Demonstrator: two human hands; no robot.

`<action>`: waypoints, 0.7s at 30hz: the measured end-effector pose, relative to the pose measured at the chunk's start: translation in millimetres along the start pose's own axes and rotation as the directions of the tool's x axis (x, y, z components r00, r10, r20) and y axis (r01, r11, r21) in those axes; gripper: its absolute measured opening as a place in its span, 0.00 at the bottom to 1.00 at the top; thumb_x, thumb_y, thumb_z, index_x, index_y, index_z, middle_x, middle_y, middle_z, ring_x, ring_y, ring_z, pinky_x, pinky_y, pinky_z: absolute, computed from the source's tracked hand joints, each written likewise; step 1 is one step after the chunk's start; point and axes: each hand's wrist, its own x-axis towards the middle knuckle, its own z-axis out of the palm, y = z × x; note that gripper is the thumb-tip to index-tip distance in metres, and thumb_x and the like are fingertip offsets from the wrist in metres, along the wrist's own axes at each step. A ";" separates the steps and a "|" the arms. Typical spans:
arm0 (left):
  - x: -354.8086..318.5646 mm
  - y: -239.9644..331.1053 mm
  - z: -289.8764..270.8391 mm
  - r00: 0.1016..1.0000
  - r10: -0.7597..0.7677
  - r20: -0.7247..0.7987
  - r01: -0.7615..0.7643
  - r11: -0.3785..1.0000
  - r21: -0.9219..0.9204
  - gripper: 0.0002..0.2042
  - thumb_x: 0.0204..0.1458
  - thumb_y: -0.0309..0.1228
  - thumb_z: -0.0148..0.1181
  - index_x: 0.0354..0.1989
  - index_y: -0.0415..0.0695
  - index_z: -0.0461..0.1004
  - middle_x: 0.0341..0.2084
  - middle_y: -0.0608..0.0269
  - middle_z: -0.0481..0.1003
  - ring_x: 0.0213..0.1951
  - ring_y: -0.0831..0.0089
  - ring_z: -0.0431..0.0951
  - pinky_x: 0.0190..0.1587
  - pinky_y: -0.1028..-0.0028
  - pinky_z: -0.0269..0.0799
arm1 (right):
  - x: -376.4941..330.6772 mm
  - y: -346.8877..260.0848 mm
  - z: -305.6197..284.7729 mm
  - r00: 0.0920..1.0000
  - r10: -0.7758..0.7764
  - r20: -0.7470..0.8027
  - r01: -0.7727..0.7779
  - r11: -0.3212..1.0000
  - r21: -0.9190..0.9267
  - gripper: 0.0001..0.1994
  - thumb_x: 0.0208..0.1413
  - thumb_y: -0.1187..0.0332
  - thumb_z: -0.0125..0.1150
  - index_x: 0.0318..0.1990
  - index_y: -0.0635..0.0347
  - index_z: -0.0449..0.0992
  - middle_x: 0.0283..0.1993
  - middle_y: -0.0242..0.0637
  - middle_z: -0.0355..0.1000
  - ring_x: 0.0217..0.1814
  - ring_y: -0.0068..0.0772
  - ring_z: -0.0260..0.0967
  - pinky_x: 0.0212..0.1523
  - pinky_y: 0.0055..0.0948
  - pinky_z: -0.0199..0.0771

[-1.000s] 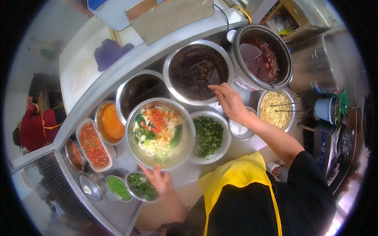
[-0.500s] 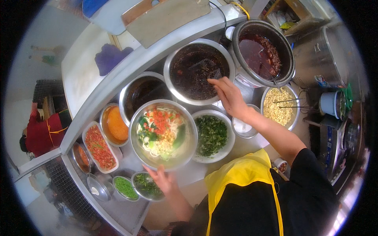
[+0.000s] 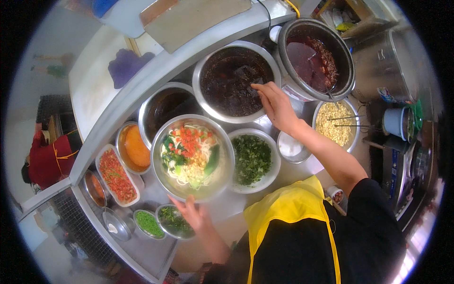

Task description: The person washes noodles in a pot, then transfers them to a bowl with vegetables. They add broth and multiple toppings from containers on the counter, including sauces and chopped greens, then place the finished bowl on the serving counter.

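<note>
Left hand (image 3: 193,215) part-spread at near rim of noodle bowl (image 3: 222,177) (red dice (image 3: 189,144) atop); right hand (image 3: 280,110) bunched over far sauce basin (image 3: 206,105); whether either grips: cannot tell.

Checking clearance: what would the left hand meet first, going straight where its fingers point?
Most likely the steel noodle bowl: the left hand is right at its near rim, though contact and depth are unclear.

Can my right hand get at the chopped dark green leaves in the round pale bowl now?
Probably yes: the right hand, at the edge of the round silver metal bowl of dark sauce, is close by, and the leaves lie uncovered in the round pale bowl, with nothing visible blocking them.
</note>
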 end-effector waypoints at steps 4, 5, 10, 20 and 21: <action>1.9 -6.0 -0.8 0.994 0.105 0.042 -0.106 0.994 0.027 0.16 0.58 0.33 0.57 0.51 0.38 0.77 0.75 0.32 0.49 0.69 0.40 0.65 0.67 0.56 0.68 | -20.7 -13.0 -1.4 0.995 -0.057 0.076 0.059 0.998 -0.027 0.18 0.60 0.82 0.56 0.58 0.67 0.76 0.42 0.52 0.71 0.40 0.55 0.72 0.40 0.44 0.74; 2.6 -7.9 -2.3 0.981 0.184 0.059 -0.188 0.979 0.077 0.16 0.58 0.32 0.57 0.51 0.38 0.77 0.75 0.33 0.48 0.69 0.40 0.65 0.67 0.56 0.67 | -25.7 -16.5 -1.4 0.991 -0.114 0.065 0.115 0.993 -0.009 0.18 0.59 0.83 0.56 0.58 0.67 0.76 0.42 0.52 0.71 0.40 0.55 0.72 0.40 0.44 0.74; 3.6 -9.5 -6.1 0.994 0.089 0.065 -0.087 0.996 -0.031 0.15 0.58 0.30 0.57 0.51 0.38 0.77 0.76 0.33 0.48 0.69 0.42 0.64 0.68 0.57 0.65 | -17.8 -18.9 5.8 0.999 -0.023 0.046 0.022 0.999 0.033 0.17 0.61 0.81 0.55 0.57 0.67 0.77 0.41 0.52 0.71 0.39 0.54 0.72 0.39 0.43 0.74; -5.7 7.9 5.2 1.000 -0.015 0.005 0.016 0.994 -0.111 0.15 0.55 0.24 0.58 0.51 0.34 0.75 0.76 0.32 0.46 0.71 0.44 0.63 0.70 0.58 0.63 | -31.8 -25.8 14.2 0.938 0.343 0.052 -0.340 0.879 0.334 0.13 0.72 0.73 0.50 0.56 0.68 0.78 0.35 0.40 0.71 0.26 0.26 0.72 0.30 0.29 0.72; -5.2 7.0 5.1 1.000 -0.005 0.007 0.006 0.993 -0.117 0.15 0.55 0.24 0.57 0.50 0.33 0.75 0.76 0.31 0.46 0.71 0.44 0.63 0.70 0.58 0.62 | -31.8 -24.1 15.4 0.930 0.367 0.026 -0.347 0.850 0.396 0.14 0.73 0.71 0.49 0.55 0.68 0.79 0.34 0.38 0.71 0.25 0.22 0.72 0.29 0.27 0.71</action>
